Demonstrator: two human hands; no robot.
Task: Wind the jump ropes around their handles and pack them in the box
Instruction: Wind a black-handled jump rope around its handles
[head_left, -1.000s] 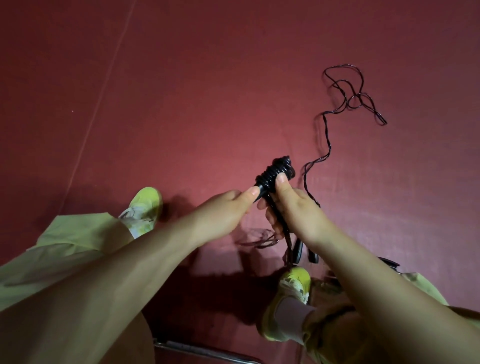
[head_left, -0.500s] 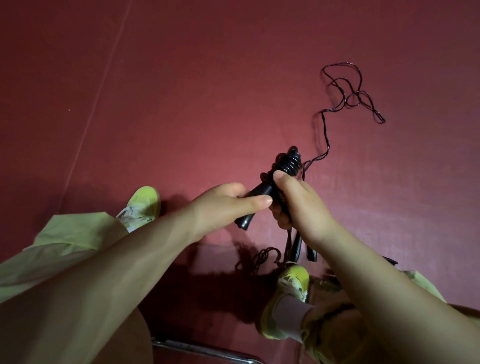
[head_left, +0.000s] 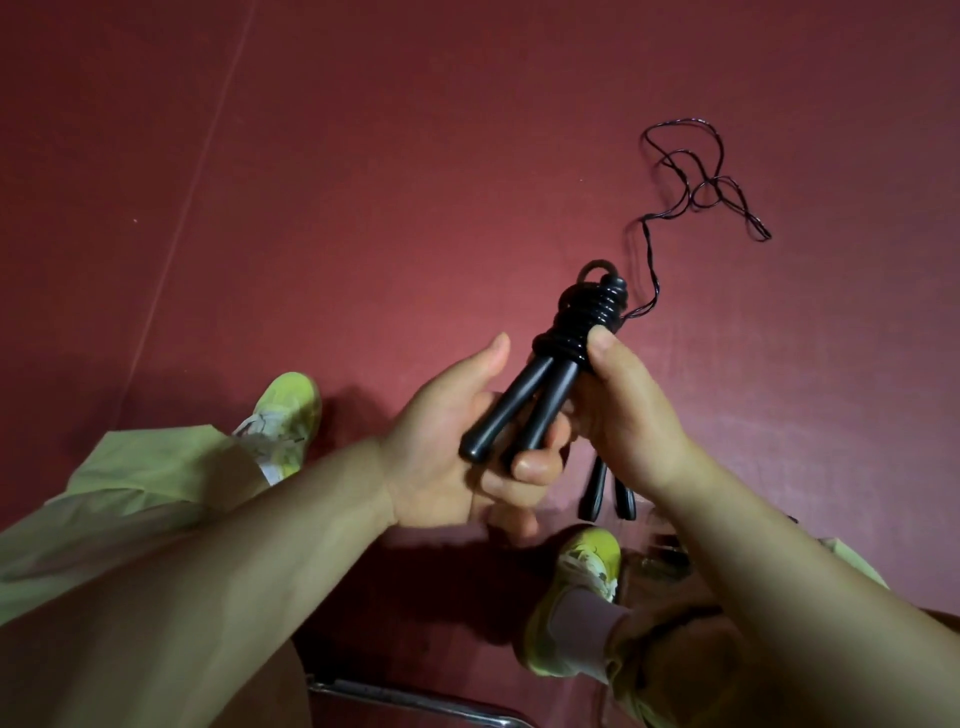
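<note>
Two black handles (head_left: 524, 410), bound by coiled rope (head_left: 587, 325), sit between both hands: right hand (head_left: 618, 415) pinches the coil, likely keeping it tight; left hand (head_left: 457, 447) curls under the handle ends. Beyond the right hand, another rope (head_left: 691, 182) lies loose.

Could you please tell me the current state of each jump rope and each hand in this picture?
wound jump rope: cord coiled around its paired handles, held off the floor.
second jump rope: cord loose and tangled on the floor.
left hand: cradles the handle ends.
right hand: grips the coil.
</note>
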